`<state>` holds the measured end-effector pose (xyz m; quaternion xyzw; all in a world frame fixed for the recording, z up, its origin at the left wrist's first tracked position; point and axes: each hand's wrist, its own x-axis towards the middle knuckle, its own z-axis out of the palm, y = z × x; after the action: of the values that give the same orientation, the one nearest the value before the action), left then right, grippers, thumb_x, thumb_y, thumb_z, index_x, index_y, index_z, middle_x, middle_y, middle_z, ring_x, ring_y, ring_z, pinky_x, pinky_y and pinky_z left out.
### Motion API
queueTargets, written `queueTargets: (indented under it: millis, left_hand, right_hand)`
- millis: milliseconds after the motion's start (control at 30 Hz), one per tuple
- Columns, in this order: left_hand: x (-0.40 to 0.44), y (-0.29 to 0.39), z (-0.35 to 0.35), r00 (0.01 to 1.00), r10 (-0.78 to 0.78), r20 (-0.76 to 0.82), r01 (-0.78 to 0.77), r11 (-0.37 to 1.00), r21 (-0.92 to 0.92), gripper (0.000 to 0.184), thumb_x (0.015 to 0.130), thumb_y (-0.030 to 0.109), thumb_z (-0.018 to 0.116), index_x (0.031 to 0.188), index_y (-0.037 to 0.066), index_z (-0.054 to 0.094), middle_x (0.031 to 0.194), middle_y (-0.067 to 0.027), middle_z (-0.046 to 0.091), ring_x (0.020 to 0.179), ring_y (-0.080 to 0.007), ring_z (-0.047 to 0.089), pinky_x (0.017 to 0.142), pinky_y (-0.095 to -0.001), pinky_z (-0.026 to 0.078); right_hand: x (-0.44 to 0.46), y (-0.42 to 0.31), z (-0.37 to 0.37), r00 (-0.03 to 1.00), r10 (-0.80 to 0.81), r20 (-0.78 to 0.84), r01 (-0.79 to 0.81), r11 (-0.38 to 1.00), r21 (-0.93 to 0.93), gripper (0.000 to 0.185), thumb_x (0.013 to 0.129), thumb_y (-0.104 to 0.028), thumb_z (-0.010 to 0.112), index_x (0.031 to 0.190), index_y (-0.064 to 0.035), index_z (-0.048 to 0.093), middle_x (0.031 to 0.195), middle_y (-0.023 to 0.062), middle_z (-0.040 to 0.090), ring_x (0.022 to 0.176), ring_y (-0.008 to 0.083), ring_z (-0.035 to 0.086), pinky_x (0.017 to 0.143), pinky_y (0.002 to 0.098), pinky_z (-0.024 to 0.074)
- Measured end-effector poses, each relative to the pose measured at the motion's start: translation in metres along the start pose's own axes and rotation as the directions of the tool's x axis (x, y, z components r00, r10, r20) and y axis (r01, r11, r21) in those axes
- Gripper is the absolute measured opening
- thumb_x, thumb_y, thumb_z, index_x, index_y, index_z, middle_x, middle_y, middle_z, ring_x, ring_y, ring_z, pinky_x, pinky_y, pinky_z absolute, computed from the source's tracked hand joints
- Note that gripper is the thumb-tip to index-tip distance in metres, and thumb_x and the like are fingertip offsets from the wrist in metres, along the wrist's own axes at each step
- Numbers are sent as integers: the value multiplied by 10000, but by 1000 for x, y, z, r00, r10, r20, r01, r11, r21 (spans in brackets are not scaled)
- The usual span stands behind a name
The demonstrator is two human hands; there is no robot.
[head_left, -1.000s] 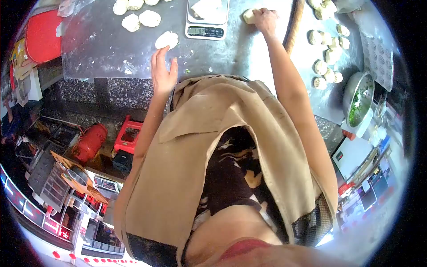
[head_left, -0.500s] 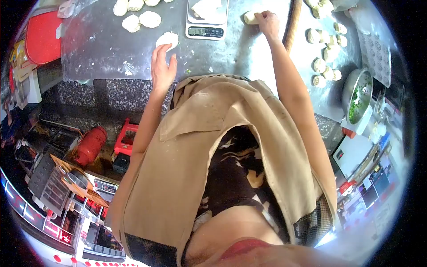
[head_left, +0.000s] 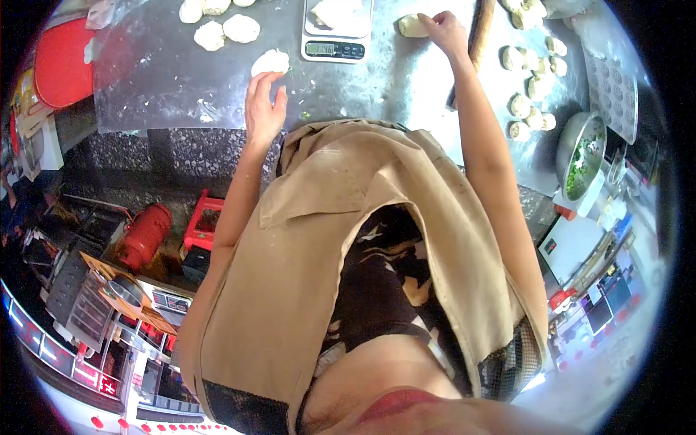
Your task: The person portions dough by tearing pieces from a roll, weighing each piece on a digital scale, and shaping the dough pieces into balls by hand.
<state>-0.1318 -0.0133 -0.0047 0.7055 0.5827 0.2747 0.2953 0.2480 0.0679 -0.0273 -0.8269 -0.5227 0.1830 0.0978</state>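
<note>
On the metal table (head_left: pixel 167 80), my left hand (head_left: pixel 265 109) has its fingers spread, the tips touching the near edge of a flattened dough piece (head_left: pixel 270 61). My right hand (head_left: pixel 446 30) pinches the right end of a pale dough piece (head_left: pixel 412 26) lying on the table. Between the hands stands a white digital scale (head_left: pixel 335 49) with a lump of dough (head_left: pixel 335 13) on it. A wooden rolling pin (head_left: pixel 483 32) lies just right of my right hand, partly behind my forearm.
Several flattened dough rounds (head_left: pixel 241 28) lie at the upper left, and several small rolls (head_left: pixel 520 106) at the right. A metal bowl (head_left: pixel 584 156) with chopped greens is at the right edge. A red board (head_left: pixel 61 64) is at the far left.
My right hand has shifted slightly right, and its fingers have gone from covering the dough piece to pinching its right end. My left hand has barely moved.
</note>
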Motion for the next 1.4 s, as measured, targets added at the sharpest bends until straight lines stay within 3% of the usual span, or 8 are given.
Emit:
queueTargets:
  millis: [167, 433, 733, 900, 967, 1167, 1233, 1400]
  left_hand:
    - [4, 0, 4, 1000, 10, 4, -10, 1000, -2, 268, 771, 23, 594, 1039, 37, 588, 1077, -141, 556, 1019, -316, 542, 892, -377, 428]
    - [14, 5, 6, 999, 38, 0, -38, 999, 2, 266, 772, 19, 591, 1037, 42, 591, 1082, -143, 552, 1023, -319, 538, 902, -383, 423]
    - [25, -5, 4, 990, -77, -122, 80, 997, 22, 317, 788, 37, 577, 1105, 51, 567, 1099, -161, 541, 978, -306, 553, 865, -376, 441]
    - [36, -14, -2, 981, -104, -162, 111, 993, 35, 293, 796, 43, 561, 1089, 39, 578, 1089, -164, 542, 1001, -312, 541, 882, -380, 430]
    - [39, -19, -3, 982, -117, -151, 121, 993, 16, 321, 769, 7, 556, 1089, 22, 567, 1086, -175, 535, 1018, -335, 527, 887, -396, 425]
    - [62, -15, 2, 969, -172, -179, 166, 985, -47, 296, 777, 22, 555, 1072, 36, 582, 1093, -156, 539, 1028, -317, 527, 896, -388, 419]
    - [72, -10, 5, 966, -175, -192, 166, 984, -60, 291, 779, 26, 556, 1068, 41, 585, 1090, -155, 541, 1030, -317, 526, 900, -386, 417]
    - [76, -12, 5, 966, -176, -191, 170, 984, -48, 281, 783, 33, 559, 1062, 47, 589, 1076, -154, 548, 1028, -319, 528, 900, -383, 419]
  right_hand:
    - [3, -7, -2, 1000, 14, 23, -20, 961, 276, 412, 770, -369, 632, 1058, -75, 609, 985, 143, 639, 998, 298, 599, 828, 408, 478]
    - [-12, -33, 12, 998, -52, -25, 58, 902, 428, 288, 777, -264, 610, 869, 7, 642, 716, 162, 643, 694, 280, 626, 653, 357, 497]
    - [-30, -130, 30, 613, -789, -44, 785, 615, -78, 631, 702, 3, 576, 1281, -215, 454, 1325, 67, 423, 1273, 282, 354, 1012, 428, 361]
    - [-5, -146, 47, 469, -878, 92, 860, 432, -271, 558, 728, -70, 602, 1257, -205, 481, 1197, 84, 490, 1197, 293, 428, 1018, 467, 339]
    - [-1, -156, 36, 580, -718, 384, 803, 583, -125, 436, 780, -131, 578, 1208, -183, 512, 1156, 105, 508, 1150, 297, 470, 1005, 474, 351]
    - [111, -166, 45, 650, -760, -6, 753, 643, 139, 510, 650, -259, 717, 1112, -113, 557, 1047, 136, 603, 1061, 321, 537, 878, 402, 469]
    - [103, -209, -6, 910, -404, 93, 404, 915, 23, 415, 767, -204, 633, 1131, -41, 522, 1161, 191, 530, 1039, 382, 524, 872, 433, 444]
    - [89, -222, 88, 481, -877, -3, 872, 479, -99, 484, 672, -182, 684, 1135, -142, 551, 1140, 109, 567, 1056, 323, 535, 879, 418, 464]
